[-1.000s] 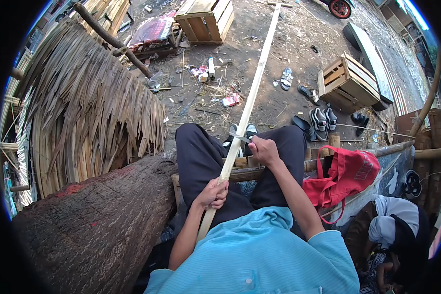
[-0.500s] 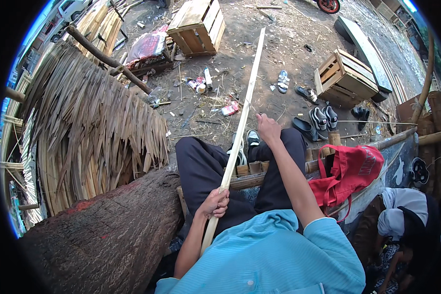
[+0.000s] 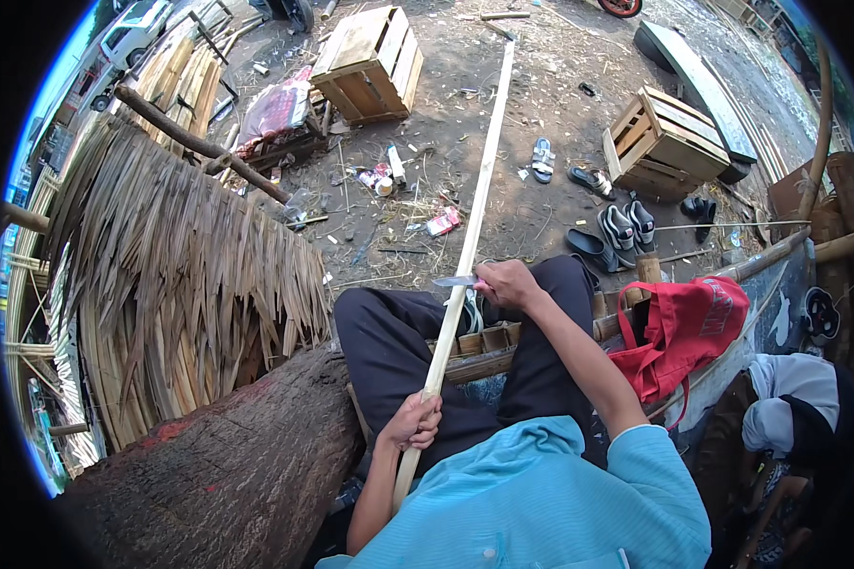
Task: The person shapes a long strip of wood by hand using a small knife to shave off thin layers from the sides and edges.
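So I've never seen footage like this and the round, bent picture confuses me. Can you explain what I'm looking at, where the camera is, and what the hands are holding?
There is no machine here. A wide fisheye camera on a seated person's head looks down, so straight edges bend near the rim. The left hand grips a long pale bamboo strip near its lower end. The right hand holds a small knife with its blade against the strip. On the dirt ground lie two wooden slat crates, pairs of sandals and scraps. A dried palm-leaf thatch panel is on the left, and a red cloth bag on the right.
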`<action>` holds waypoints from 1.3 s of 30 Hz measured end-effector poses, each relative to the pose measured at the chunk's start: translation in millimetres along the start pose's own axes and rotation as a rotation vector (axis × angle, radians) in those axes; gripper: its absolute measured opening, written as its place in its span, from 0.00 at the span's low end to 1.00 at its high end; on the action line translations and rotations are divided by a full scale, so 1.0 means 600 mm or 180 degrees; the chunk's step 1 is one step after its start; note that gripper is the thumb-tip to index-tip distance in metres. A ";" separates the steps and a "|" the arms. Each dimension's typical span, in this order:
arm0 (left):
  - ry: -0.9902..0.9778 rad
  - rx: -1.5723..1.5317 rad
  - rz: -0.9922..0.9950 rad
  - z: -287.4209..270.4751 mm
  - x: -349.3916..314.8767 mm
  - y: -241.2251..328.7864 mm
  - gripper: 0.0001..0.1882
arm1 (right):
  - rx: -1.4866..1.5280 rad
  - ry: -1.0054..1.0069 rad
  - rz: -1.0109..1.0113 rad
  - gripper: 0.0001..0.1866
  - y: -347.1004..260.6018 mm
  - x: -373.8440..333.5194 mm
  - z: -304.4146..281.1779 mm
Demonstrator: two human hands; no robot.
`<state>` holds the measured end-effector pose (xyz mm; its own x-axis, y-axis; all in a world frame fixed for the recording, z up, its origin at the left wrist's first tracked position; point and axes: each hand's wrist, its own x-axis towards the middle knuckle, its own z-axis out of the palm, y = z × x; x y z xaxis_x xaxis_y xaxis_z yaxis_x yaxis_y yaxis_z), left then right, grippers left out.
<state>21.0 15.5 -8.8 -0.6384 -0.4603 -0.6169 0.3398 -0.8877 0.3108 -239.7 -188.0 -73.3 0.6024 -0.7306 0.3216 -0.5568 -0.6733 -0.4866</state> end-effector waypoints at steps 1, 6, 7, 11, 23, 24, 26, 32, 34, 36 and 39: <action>0.0000 0.0045 -0.0038 0.001 -0.007 -0.004 0.13 | -0.0255 0.0091 -0.0025 0.18 0.019 0.001 -0.003; -0.0141 0.0339 -0.0364 0.032 -0.070 -0.019 0.11 | -0.0897 0.0896 0.3692 0.22 0.159 0.029 -0.108; -0.0172 0.0470 -0.0507 0.036 -0.076 -0.030 0.11 | -0.0891 0.1052 0.3602 0.23 0.194 0.015 -0.130; -0.0541 0.0406 -0.0941 0.063 -0.090 -0.078 0.09 | -0.0460 0.1334 0.3234 0.26 0.184 0.021 -0.157; 0.0150 0.0957 -0.0186 0.084 -0.035 0.014 0.09 | 0.0312 0.2370 0.3263 0.29 0.108 -0.097 -0.091; 0.0418 0.1120 -0.0062 0.088 -0.035 0.023 0.09 | 0.0419 0.2439 0.3155 0.29 0.082 -0.092 -0.099; 0.0544 0.1104 0.0060 0.080 -0.028 0.037 0.10 | 0.0432 0.2491 0.3018 0.27 0.031 -0.085 -0.111; 0.0873 0.1298 0.0399 0.080 -0.003 0.047 0.10 | 0.0793 0.0825 0.1428 0.19 -0.138 -0.082 -0.057; 0.1113 0.1347 0.0493 0.071 0.008 0.039 0.09 | 0.0614 0.0150 0.0793 0.16 -0.180 -0.087 -0.023; 0.1123 0.1330 0.0497 0.045 0.019 0.023 0.09 | 0.0591 -0.0005 0.0214 0.17 -0.213 -0.094 0.014; 0.1107 0.1324 0.0473 0.026 0.024 0.013 0.08 | 0.0457 -0.0276 0.0166 0.19 -0.235 -0.108 0.058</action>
<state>3.7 1.9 -3.9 -0.3152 -0.6125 -0.7249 0.0626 -0.7756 0.6281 -180.4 -41.7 -53.6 0.6253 -0.7474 0.2246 -0.5048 -0.6069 -0.6139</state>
